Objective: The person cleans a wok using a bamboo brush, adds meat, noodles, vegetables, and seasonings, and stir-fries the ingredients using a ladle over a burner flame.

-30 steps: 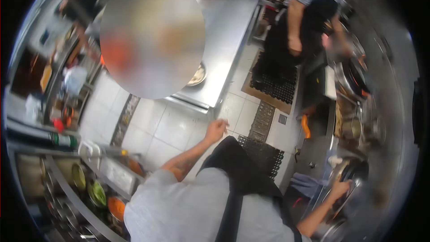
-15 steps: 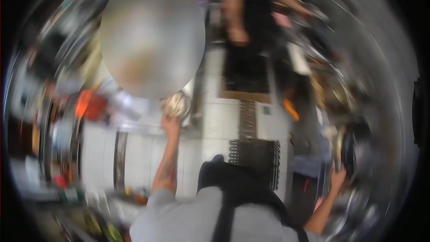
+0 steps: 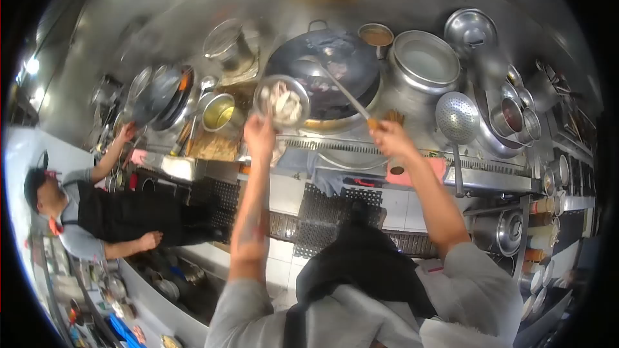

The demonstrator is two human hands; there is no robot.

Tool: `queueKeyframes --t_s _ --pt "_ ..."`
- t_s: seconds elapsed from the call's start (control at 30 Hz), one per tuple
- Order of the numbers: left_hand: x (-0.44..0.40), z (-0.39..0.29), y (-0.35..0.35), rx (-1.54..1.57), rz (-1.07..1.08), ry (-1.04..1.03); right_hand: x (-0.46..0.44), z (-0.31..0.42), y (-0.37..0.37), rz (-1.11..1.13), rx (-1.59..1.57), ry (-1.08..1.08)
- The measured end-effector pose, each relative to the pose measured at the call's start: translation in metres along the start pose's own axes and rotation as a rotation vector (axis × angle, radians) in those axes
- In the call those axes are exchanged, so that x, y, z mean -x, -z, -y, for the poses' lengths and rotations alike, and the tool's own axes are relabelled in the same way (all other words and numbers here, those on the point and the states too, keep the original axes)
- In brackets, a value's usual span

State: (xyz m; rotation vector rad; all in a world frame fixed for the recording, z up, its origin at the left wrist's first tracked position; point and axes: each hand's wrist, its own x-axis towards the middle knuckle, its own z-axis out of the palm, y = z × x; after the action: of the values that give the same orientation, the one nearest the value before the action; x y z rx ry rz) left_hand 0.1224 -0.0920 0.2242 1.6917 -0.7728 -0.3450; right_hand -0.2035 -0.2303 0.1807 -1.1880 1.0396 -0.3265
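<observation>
My left hand (image 3: pixel 260 136) grips the near rim of a metal bowl (image 3: pixel 304 95) and holds it at the front left edge of a large dark wok (image 3: pixel 293 51). Pale, sliced food pieces (image 3: pixel 284 104) lie in the bowl. My right hand (image 3: pixel 393 139) is closed round the wooden handle of a long ladle (image 3: pixel 343 90). The ladle slants to the left over the wok, its round head inside the wok near some scattered bits of food. I cannot tell what those bits are.
A large lidded-looking pot (image 3: pixel 425 58) and a small pot of brown liquid (image 3: pixel 375 35) stand right of the wok. A perforated skimmer (image 3: pixel 457 119) rests at the counter edge. Left are a pot of yellow liquid (image 3: pixel 218 112) and a co-worker (image 3: pixel 122 212) by another dark wok (image 3: pixel 158 96).
My view has swung round to face the stove, and the blur has gone. The bowl in my left hand is now beside the wok. My right hand, earlier near a dark round thing, now holds the ladle.
</observation>
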Motion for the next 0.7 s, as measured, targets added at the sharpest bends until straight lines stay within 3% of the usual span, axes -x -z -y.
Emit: queueKeyframes --t_s 0.03,0.07,0.1,0.13,0.17,0.2,0.23,0.27,0.3,0.43,0.5,0.53,0.57,0.6,0.63,0.7 --pt "-0.030 -0.023 -0.030 -0.033 0.030 -0.036 0.012 -0.009 -0.002 -0.043 -0.029 0.097" --pt "-0.080 0.003 -0.056 -0.390 0.013 -0.261 0.017 -0.010 -0.001 -0.085 -0.053 0.199" --pt "-0.088 -0.029 -0.085 -0.586 -0.058 -0.312 0.020 -0.008 0.003 -0.090 -0.063 0.203" --pt "-0.131 0.018 -0.108 -0.752 -0.194 -0.826 0.026 -0.008 0.007 -0.085 -0.017 0.191" --pt "-0.145 0.012 -0.115 -0.757 -0.181 -0.831 0.035 -0.005 0.011 -0.077 0.030 0.173" --pt "-0.152 -0.002 -0.120 -0.939 -0.104 -0.782 0.043 0.019 0.022 -0.088 0.143 0.025" --pt "-0.157 -0.017 -0.120 -1.120 -0.031 -0.728 0.037 0.023 0.030 -0.084 0.142 0.027" --pt "-0.159 -0.038 -0.117 -1.124 -0.039 -0.734 0.030 0.027 0.038 -0.182 0.293 0.199" --pt "-0.157 -0.056 -0.112 -1.053 -0.112 -0.795 0.027 0.026 0.043 -0.281 0.441 0.361" --pt "-0.133 -0.072 -0.105 -0.720 -0.261 -0.943 0.011 0.030 0.057 -0.206 0.296 0.435" --pt "-0.115 -0.041 -0.105 -0.656 -0.223 -0.892 0.022 0.054 0.044 -0.029 -0.208 0.196" --pt "-0.114 0.001 -0.112 -0.904 -0.176 -0.812 0.018 0.060 0.038 0.003 -0.194 0.200" --pt "-0.108 0.031 -0.102 -1.022 0.185 -0.702 0.019 0.060 0.034 0.189 -0.501 0.163" --pt "-0.098 0.015 -0.094 -0.944 0.122 -0.671 0.019 0.063 0.030 0.375 -0.804 0.110" --pt "-0.097 -0.005 -0.093 -0.846 -0.019 -0.555 0.018 0.067 0.022 0.386 -0.828 0.141" --pt "-0.079 -0.025 -0.072 -0.656 -0.254 -0.611 0.030 0.055 0.000 0.479 -0.909 0.157"
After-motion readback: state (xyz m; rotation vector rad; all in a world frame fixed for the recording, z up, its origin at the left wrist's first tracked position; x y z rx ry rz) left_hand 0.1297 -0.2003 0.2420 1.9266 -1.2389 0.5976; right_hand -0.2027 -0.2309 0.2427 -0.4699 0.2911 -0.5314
